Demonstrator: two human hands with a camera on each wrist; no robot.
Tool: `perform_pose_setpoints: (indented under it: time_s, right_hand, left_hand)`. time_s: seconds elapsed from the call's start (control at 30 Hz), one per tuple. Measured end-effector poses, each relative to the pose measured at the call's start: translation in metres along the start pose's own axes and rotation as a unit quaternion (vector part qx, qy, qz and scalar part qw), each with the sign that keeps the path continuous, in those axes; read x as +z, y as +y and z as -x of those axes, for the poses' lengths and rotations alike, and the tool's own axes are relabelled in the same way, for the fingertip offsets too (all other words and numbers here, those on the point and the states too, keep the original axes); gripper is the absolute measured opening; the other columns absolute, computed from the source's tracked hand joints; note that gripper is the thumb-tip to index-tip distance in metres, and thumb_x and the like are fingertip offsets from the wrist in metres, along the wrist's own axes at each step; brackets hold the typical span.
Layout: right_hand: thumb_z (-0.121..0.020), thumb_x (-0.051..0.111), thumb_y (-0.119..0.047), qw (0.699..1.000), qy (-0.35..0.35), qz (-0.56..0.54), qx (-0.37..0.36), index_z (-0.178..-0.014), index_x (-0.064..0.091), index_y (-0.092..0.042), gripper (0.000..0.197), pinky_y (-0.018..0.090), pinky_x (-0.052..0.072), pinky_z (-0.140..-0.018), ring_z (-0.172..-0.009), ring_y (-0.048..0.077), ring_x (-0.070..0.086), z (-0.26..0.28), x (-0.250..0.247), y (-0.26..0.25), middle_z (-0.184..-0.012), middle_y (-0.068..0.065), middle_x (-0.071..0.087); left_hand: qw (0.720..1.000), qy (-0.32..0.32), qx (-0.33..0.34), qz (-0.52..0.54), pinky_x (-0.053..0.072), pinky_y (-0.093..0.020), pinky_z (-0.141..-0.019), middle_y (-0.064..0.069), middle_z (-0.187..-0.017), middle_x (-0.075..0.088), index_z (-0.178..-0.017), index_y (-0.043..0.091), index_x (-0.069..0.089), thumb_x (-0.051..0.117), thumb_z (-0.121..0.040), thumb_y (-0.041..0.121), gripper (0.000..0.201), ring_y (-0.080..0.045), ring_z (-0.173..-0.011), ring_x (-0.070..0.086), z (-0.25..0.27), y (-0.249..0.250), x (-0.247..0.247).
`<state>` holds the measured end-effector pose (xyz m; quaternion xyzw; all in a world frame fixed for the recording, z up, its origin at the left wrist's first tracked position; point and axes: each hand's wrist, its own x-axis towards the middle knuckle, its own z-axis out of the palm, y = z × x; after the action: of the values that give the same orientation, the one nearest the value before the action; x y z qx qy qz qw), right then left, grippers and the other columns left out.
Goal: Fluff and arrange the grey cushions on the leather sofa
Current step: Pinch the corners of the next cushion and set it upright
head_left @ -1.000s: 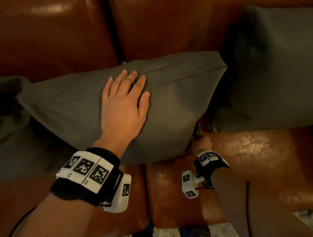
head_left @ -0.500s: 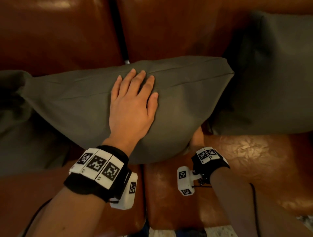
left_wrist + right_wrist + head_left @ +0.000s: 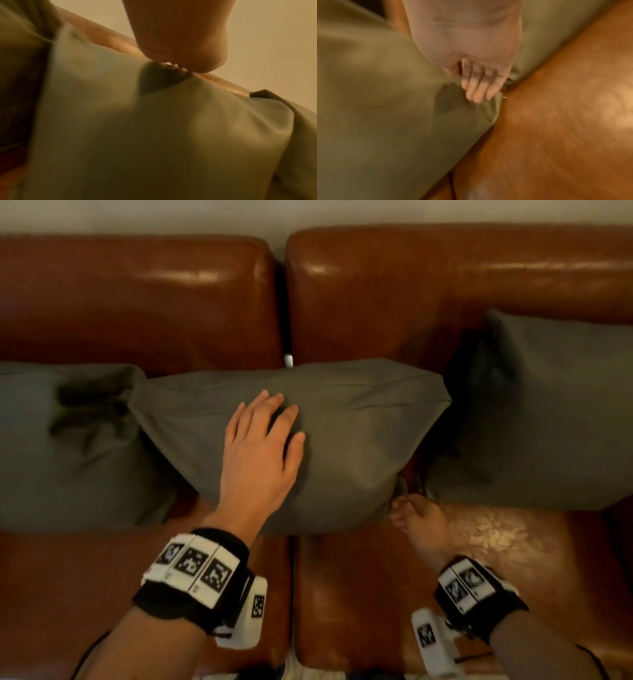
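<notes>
Three grey cushions stand in a row on the brown leather sofa [image 3: 373, 594]. My left hand [image 3: 263, 446] lies flat with spread fingers on the front of the middle cushion [image 3: 363, 440]. In the left wrist view the palm [image 3: 171, 33] dents that cushion [image 3: 154, 135]. My right hand [image 3: 411, 518] is at the cushion's lower right corner. In the right wrist view its fingers [image 3: 477, 89] lie straight on the corner fabric [image 3: 489, 112]. The left cushion [image 3: 61, 446] looks crumpled. The right cushion [image 3: 555, 412] leans against the backrest.
The sofa has two back pads [image 3: 137, 302] with a dark gap between them, where a small white object [image 3: 288, 359] pokes out. Bare seat leather [image 3: 496, 542] shows in front of the cushions. A pale wall runs above the sofa.
The view has pulled back, so all three cushions show. My left hand stays on the middle cushion. My right hand has come out from under its lower right corner.
</notes>
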<state>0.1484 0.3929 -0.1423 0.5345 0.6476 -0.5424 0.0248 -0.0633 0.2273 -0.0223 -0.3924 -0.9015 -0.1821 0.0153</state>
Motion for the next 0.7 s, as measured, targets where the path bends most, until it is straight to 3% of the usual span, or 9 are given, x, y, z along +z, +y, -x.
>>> perform_pose_setpoints:
  time_s: [0.1, 0.2, 0.4, 0.47, 0.57, 0.7]
  right_hand:
    - [-0.098, 0.049, -0.012, 0.997, -0.032, 0.057, -0.048, -0.081, 0.064, -0.021, 0.024, 0.036, 0.053, -0.073, -0.077, 0.019, 0.067, 0.038, 0.005, -0.023, -0.079, 0.005, 0.070]
    - [-0.100, 0.050, -0.017, 0.983, -0.117, 0.106, -0.095, -0.087, 0.066, -0.023, 0.021, 0.036, 0.052, -0.076, -0.078, 0.015, 0.066, 0.080, 0.027, -0.054, -0.079, 0.001, 0.069]
    - [-0.100, 0.050, -0.036, 0.931, -0.245, 0.235, -0.134, -0.084, 0.060, -0.028, 0.020, 0.040, 0.050, -0.078, -0.079, 0.017, 0.062, 0.143, 0.119, -0.112, -0.083, -0.001, 0.065]
    - [-0.100, 0.047, -0.040, 0.917, -0.263, 0.272, -0.126, -0.087, 0.060, -0.026, 0.023, 0.036, 0.049, -0.076, -0.077, 0.016, 0.061, 0.163, 0.157, -0.133, -0.084, 0.002, 0.065]
    - [-0.100, 0.047, -0.041, 0.904, -0.270, 0.308, -0.123, -0.093, 0.060, -0.024, 0.023, 0.028, 0.045, -0.072, -0.077, 0.011, 0.058, 0.184, 0.213, -0.160, -0.083, -0.005, 0.061]
    - [-0.096, 0.048, -0.048, 0.898, -0.250, 0.341, -0.124, -0.107, 0.063, -0.027, 0.028, 0.040, 0.052, -0.086, -0.090, 0.017, 0.063, 0.211, 0.279, -0.193, -0.096, -0.002, 0.066]
  left_hand:
    - [0.998, -0.001, -0.059, 0.009, 0.035, -0.047, -0.109, -0.010, -0.136, 0.054, -0.127, 0.011, 0.059, 0.045, -0.094, 0.033, 0.042, -0.028, -0.132, 0.044, 0.033, -0.021, -0.013]
    - [0.993, -0.023, -0.112, 0.022, 0.042, -0.044, -0.096, -0.008, -0.125, 0.059, -0.120, 0.013, 0.063, 0.044, -0.091, 0.033, 0.040, -0.028, -0.119, 0.052, 0.072, -0.056, -0.025]
    - [0.987, -0.079, -0.122, 0.062, 0.044, -0.037, -0.071, 0.003, -0.086, 0.065, -0.092, 0.020, 0.068, 0.039, -0.090, 0.033, 0.032, -0.024, -0.084, 0.060, 0.124, -0.142, -0.058]
    - [0.987, -0.096, -0.100, 0.077, 0.041, -0.033, -0.067, 0.005, -0.084, 0.066, -0.089, 0.021, 0.068, 0.037, -0.091, 0.034, 0.034, -0.020, -0.081, 0.059, 0.136, -0.174, -0.077]
    - [0.983, -0.135, -0.090, 0.087, 0.040, -0.030, -0.065, 0.008, -0.084, 0.067, -0.089, 0.024, 0.068, 0.035, -0.092, 0.038, 0.035, -0.015, -0.079, 0.060, 0.156, -0.225, -0.106]
    - [0.962, -0.210, -0.144, 0.097, 0.052, -0.035, -0.068, 0.005, -0.088, 0.067, -0.094, 0.026, 0.066, 0.045, -0.097, 0.036, 0.024, -0.017, -0.078, 0.063, 0.180, -0.299, -0.141]
